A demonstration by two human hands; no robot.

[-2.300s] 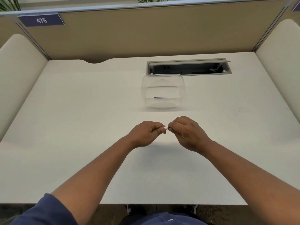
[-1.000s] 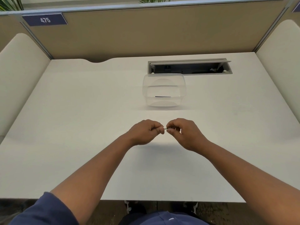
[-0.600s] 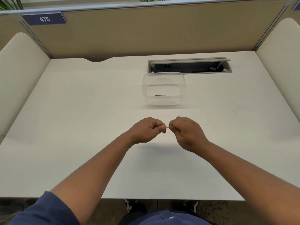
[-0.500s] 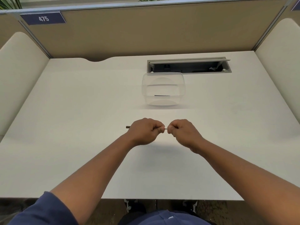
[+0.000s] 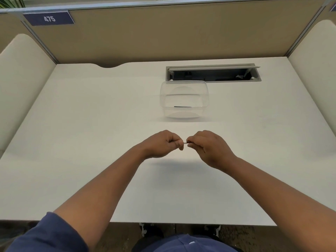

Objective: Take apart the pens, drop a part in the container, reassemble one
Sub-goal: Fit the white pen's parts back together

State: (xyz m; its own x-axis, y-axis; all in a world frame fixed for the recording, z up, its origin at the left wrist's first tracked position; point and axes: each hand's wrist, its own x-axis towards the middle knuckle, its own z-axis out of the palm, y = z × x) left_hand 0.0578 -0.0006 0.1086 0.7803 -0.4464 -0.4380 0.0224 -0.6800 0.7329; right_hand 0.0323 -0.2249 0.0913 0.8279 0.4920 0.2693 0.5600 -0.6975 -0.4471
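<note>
- The left hand [image 5: 162, 143] and right hand [image 5: 209, 146] hovered close together above the white desk [image 5: 91, 133], both curled into loose fists.
- Between their fingertips a pen [image 5: 186, 142] was pinched, only a short white and dark bit showing; the rest was hidden.
- Farther back stood a clear container [image 5: 184, 99], well apart from the hands, with a thin dark pen part [image 5: 182, 106] lying inside.
- Behind it, a cable tray [image 5: 212, 72] sat recessed in the desk.
</note>
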